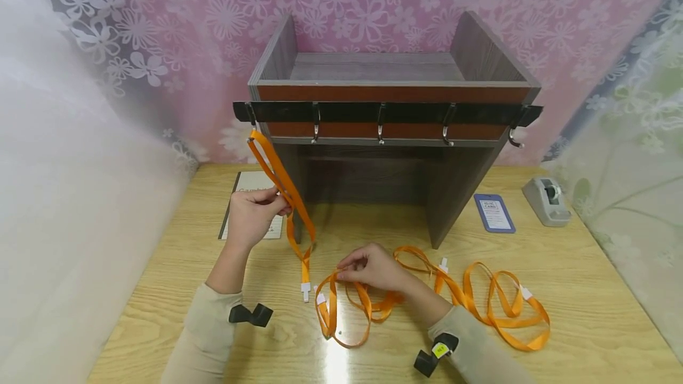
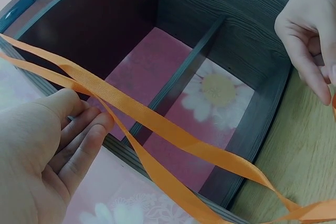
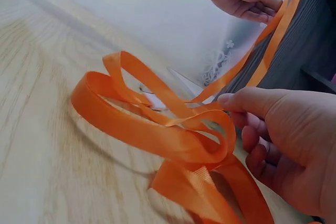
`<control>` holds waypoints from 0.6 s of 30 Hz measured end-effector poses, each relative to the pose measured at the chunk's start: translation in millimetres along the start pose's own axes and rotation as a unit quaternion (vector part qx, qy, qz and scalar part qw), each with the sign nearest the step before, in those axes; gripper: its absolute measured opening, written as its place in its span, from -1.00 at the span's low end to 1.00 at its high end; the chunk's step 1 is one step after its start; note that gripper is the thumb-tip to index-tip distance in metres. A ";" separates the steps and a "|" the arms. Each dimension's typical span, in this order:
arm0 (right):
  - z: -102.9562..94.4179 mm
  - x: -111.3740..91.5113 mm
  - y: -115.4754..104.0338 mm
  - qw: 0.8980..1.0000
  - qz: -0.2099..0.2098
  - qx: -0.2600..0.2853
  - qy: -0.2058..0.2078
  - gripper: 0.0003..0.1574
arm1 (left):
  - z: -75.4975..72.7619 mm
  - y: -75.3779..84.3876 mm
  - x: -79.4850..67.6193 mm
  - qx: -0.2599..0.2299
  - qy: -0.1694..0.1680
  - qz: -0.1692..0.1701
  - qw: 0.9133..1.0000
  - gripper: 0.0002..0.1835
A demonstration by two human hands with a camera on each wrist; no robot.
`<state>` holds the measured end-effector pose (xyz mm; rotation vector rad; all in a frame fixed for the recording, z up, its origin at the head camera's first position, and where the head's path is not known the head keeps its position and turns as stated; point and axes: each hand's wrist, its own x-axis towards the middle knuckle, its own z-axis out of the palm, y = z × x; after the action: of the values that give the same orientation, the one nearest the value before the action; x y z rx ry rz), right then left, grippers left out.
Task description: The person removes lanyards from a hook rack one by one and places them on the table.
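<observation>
An orange lanyard (image 1: pixel 277 168) hangs from the leftmost hook of the black hook rail (image 1: pixel 349 112), its white clip dangling just above the table. Partway down, my left hand (image 1: pixel 251 218) pinches one of its straps between thumb and fingers, seen closely in the left wrist view. Over the table, my right hand (image 1: pixel 376 266) holds a second orange lanyard (image 3: pixel 142 135) by its strap, with thumb and index finger meeting on it. This one lies in loose loops. More orange lanyards (image 1: pixel 520 322) spread across the tabletop to the right, overlapping one another.
A grey wooden shelf unit (image 1: pixel 373 70) carries the rail, with several other silver hooks (image 1: pixel 380 129). Behind my left hand lies a notebook (image 1: pixel 253 181). To the right are a blue card holder (image 1: pixel 494 213) and a tape dispenser (image 1: pixel 546 201).
</observation>
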<state>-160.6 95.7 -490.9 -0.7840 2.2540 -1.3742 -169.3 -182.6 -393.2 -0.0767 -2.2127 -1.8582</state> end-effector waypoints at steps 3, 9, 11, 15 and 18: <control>-1.4 -0.1 -2.5 1.000 0.002 0.016 0.005 -0.74 | 0.0 0.7 -0.3 0.000 -0.002 0.001 1.000 -0.71; -3.7 3.1 -11.9 0.999 0.006 0.036 0.012 -0.64 | 0.1 1.6 -0.5 0.005 0.001 0.000 1.000 -0.71; -3.6 4.8 -15.0 0.999 0.003 0.034 0.012 -0.62 | 0.6 2.2 -0.9 0.006 0.002 0.000 1.000 -0.71; -4.5 8.7 -23.1 0.999 -0.016 0.033 0.020 -0.61 | 1.0 2.7 -1.3 0.010 0.002 0.001 1.000 -0.72; -6.2 12.8 -29.7 0.998 -0.040 0.034 0.039 -0.62 | 0.6 1.8 -0.9 0.008 0.004 -0.001 1.000 -0.72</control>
<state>-166.3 80.9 -462.0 -0.8195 2.2435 -1.5348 -168.2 -181.6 -391.8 -0.0650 -2.2235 -1.8384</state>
